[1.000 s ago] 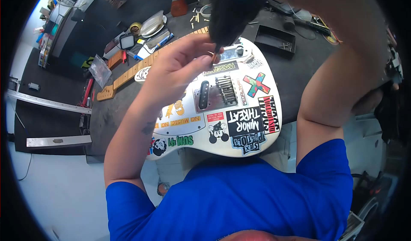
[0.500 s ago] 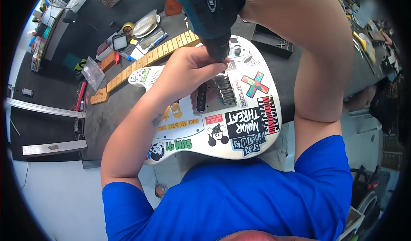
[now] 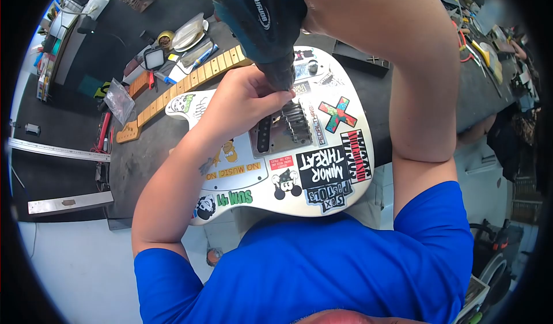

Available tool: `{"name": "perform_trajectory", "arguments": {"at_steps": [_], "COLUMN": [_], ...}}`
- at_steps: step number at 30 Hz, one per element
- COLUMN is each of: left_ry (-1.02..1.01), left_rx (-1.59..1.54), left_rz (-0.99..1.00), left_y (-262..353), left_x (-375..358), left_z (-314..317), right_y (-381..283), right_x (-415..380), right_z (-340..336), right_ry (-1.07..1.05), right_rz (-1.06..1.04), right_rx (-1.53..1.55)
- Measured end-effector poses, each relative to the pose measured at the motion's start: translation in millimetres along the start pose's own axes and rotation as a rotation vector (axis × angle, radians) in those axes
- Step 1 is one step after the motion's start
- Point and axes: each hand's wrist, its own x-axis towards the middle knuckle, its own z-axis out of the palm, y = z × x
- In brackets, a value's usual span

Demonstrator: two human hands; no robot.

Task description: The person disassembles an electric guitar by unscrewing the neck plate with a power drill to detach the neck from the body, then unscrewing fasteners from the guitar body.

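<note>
cordless drill [image 3: 262, 21] nose down on sticker-covered electric guitar [image 3: 288, 151], flat on worktop [image 3: 138, 151] | left hand [image 3: 242, 102] fingers pinch the bit tip | right-hand grip unclear | bridge plate [image 3: 282, 131] mounted, fastening apparently unfinished

White guitar body [image 3: 271, 191] covered in multicoloured stickers, black-and-white and red ones too; pale wood neck [image 3: 190, 82]. Teal-and-black drill [image 3: 259, 19]. Blue shirt [image 3: 322, 266], dark grey worktop [image 3: 144, 157].

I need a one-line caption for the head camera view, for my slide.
Left hand steadies the tip of a teal drill over a sticker-covered white guitar.
</note>
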Motion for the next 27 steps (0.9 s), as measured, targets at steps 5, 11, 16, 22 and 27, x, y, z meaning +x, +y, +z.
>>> {"name": "perform_trajectory", "arguments": {"at_steps": [5,11,16,22,27], "left_ry": [-0.032,-0.018,-0.018,-0.027,-0.055], "left_rx": [0.034,0.105,0.166,0.171,0.209], "left_rz": [-0.076,-0.065,0.058,-0.018,-0.069], "left_y": [9,9,4,8,20], "left_x": [0,0,3,0,-1], "left_z": [-3,-1,-3,-4,-4], "right_y": [-1,-6,-13,-9,-9], "right_x": [0,3,9,-4,-17], "right_z": [0,-6,-8,14,11], "right_ry": [0.015,-0.044,-0.084,0.067,0.033], "right_rz": [-0.031,0.097,0.194,0.182,0.159], "right_rx": [-0.146,-0.069,-0.049,0.108,0.121]}}
